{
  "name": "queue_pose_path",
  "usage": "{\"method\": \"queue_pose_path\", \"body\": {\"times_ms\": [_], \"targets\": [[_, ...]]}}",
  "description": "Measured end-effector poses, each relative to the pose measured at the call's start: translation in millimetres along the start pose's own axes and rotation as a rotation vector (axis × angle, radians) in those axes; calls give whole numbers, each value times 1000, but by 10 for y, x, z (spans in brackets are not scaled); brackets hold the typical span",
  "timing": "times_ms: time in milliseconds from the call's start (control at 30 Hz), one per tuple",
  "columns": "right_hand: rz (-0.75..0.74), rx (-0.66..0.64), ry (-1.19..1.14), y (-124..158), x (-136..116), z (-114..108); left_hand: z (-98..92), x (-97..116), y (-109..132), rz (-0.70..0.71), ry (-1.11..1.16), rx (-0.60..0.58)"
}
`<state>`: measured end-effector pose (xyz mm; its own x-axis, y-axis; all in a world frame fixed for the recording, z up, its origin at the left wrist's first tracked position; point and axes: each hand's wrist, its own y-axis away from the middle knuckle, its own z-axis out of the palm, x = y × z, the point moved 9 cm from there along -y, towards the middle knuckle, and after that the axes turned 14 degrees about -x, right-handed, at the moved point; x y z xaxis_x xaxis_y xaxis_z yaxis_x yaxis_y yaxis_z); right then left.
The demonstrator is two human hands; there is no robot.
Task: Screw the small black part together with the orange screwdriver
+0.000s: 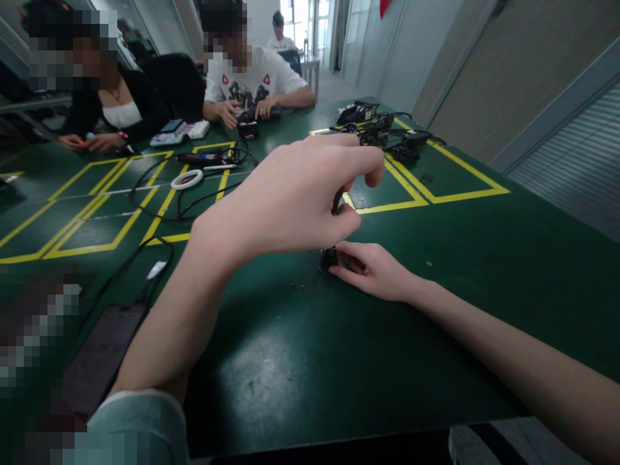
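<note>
My left hand (290, 194) arches over the work with its thumb and fingers closed around a dark, slender upright tool (338, 201), which looks like a screwdriver. Most of that tool is hidden by the hand. Directly beneath, my right hand (375, 268) pinches a small black part (328, 259) against the tabletop. The left hand blocks the view of where tool and part meet. Two tiny dark pieces, like screws (298, 285), lie just left of the black part.
The green table (484, 258) carries yellow tape outlines. A phone (109, 349) with a cable lies at the left. Beyond are a white tape ring (186, 179), black cables (387, 132) and small dark bits (427, 177). Two people (256, 84) handle things across the table.
</note>
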<state>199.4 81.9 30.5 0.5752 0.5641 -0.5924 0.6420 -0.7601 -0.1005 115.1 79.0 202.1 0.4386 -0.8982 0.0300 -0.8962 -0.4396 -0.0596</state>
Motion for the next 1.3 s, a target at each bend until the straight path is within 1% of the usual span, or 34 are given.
{"method": "queue_pose_path", "body": {"times_ms": [167,267,467,667,867,1300], "targets": [[7,2,-4,-1,-7,-8,0,-25,-1,-10,-13,20],[7,7,-4,1,-4,-10,10,-36,-12,-28,-11,9],[8,2,3,6,-15,-7,27,-2,3,-8,16,-33],[9,-2,6,8,-12,-9,12,-30,-4,-40,-22,-15],[5,11,8,6,-4,-11,16,-11,-3,-17,-14,-33],[13,-2,2,0,-9,-7,-7,16,-10,15,11,-9]]}}
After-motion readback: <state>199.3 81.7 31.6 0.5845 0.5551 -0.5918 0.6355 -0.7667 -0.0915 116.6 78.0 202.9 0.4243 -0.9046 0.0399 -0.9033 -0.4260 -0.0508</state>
